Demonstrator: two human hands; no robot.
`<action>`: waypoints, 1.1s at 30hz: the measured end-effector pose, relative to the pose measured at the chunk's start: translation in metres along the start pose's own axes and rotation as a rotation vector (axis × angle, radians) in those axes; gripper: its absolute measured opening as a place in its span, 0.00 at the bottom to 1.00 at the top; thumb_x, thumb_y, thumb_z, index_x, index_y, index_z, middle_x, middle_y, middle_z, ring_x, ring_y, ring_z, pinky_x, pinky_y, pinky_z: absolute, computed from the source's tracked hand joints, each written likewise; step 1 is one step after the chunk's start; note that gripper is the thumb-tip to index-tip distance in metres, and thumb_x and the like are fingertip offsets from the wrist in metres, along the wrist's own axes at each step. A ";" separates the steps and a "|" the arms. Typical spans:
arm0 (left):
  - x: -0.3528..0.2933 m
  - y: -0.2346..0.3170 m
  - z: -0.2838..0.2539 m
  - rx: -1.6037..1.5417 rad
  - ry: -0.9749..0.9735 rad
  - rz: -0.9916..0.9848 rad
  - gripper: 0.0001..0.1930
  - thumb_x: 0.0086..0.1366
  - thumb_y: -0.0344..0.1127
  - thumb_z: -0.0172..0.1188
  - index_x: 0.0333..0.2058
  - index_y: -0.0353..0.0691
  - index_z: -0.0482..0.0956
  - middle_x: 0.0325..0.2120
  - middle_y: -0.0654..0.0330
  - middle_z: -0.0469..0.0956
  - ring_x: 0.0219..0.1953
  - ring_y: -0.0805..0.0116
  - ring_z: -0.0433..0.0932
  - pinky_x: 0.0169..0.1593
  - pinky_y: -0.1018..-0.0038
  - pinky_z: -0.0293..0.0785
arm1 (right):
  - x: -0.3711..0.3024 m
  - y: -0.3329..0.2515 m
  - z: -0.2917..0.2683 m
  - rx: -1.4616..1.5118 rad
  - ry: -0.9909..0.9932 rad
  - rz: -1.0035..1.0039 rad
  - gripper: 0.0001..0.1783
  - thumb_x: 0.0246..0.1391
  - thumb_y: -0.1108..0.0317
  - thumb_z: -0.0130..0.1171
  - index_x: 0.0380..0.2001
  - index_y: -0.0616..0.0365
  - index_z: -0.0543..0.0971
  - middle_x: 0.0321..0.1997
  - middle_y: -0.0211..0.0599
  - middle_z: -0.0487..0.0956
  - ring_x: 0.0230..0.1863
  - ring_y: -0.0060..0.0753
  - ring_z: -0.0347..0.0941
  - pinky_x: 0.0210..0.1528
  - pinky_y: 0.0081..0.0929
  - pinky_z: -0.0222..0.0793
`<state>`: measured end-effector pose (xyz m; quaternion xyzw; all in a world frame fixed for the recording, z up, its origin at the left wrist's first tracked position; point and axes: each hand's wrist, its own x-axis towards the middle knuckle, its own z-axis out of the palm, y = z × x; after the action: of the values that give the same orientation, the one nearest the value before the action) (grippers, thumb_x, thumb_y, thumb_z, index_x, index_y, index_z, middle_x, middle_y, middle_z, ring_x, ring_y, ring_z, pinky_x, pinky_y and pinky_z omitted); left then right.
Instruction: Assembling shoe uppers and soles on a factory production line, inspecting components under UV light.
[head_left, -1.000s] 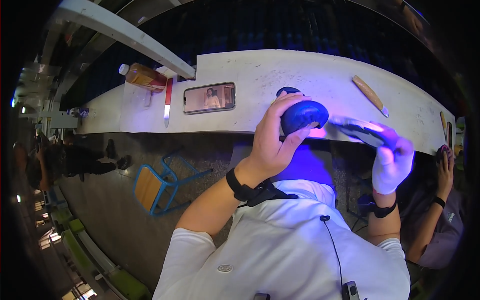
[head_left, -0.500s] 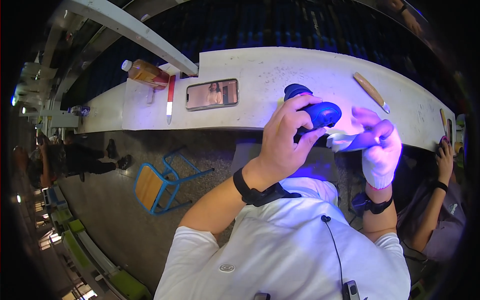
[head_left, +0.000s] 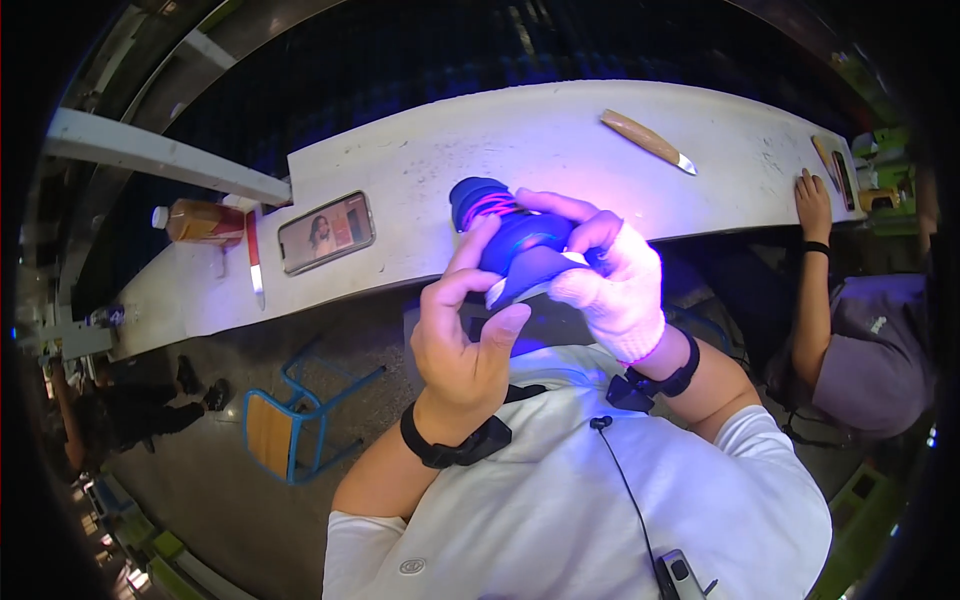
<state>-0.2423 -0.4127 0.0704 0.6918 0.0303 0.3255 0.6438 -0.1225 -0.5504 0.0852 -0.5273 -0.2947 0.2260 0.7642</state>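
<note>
A small dark blue shoe (head_left: 468, 195) with pink laces is held above the table's near edge. My left hand (head_left: 455, 335) is bare and grips the shoe's side, its thumb apart near the lower end. My right hand (head_left: 620, 290), in a white glove that leaves fingertips bare, is closed on a curved, sole-like piece (head_left: 535, 270), dark with white ends. That piece lies against the shoe's underside; whether it is stuck there I cannot tell. Violet light falls on the shoe and glove.
On the white table (head_left: 400, 150) lie a wooden-handled knife (head_left: 645, 138), a propped-looking phone (head_left: 327, 233) playing video, a red-handled knife (head_left: 254, 258) and a bottle of amber liquid (head_left: 200, 221). A co-worker's hand (head_left: 813, 208) rests at right. A blue-framed stool (head_left: 290, 430) stands at left.
My right hand has moved in with the sole-like piece and brought it against the shoe. The shoe has turned, and my left fingers have spread along it. The view has shifted right.
</note>
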 end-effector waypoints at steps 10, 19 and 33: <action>-0.012 -0.001 0.008 -0.098 0.054 -0.047 0.18 0.72 0.32 0.69 0.45 0.37 0.64 0.64 0.24 0.71 0.73 0.39 0.68 0.77 0.46 0.54 | -0.016 0.008 -0.003 0.028 0.030 -0.071 0.19 0.57 0.71 0.77 0.39 0.61 0.74 0.65 0.64 0.79 0.66 0.47 0.77 0.65 0.44 0.76; -0.018 0.002 -0.008 -0.128 0.002 -0.104 0.23 0.66 0.29 0.75 0.45 0.39 0.64 0.62 0.27 0.75 0.71 0.38 0.70 0.77 0.44 0.53 | -0.018 0.008 -0.019 -0.235 -0.133 -0.206 0.22 0.53 0.71 0.79 0.40 0.54 0.71 0.66 0.64 0.78 0.71 0.66 0.73 0.73 0.61 0.66; 0.018 0.020 -0.028 0.086 -0.069 -0.122 0.22 0.79 0.51 0.57 0.55 0.35 0.75 0.55 0.43 0.82 0.66 0.45 0.74 0.76 0.46 0.57 | 0.001 0.047 -0.023 -0.579 -0.154 -0.306 0.26 0.39 0.60 0.87 0.38 0.54 0.81 0.61 0.47 0.83 0.60 0.49 0.82 0.59 0.45 0.79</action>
<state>-0.2494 -0.3831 0.0950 0.7266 0.0641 0.2600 0.6327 -0.1077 -0.5491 0.0355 -0.6534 -0.4792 0.0548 0.5834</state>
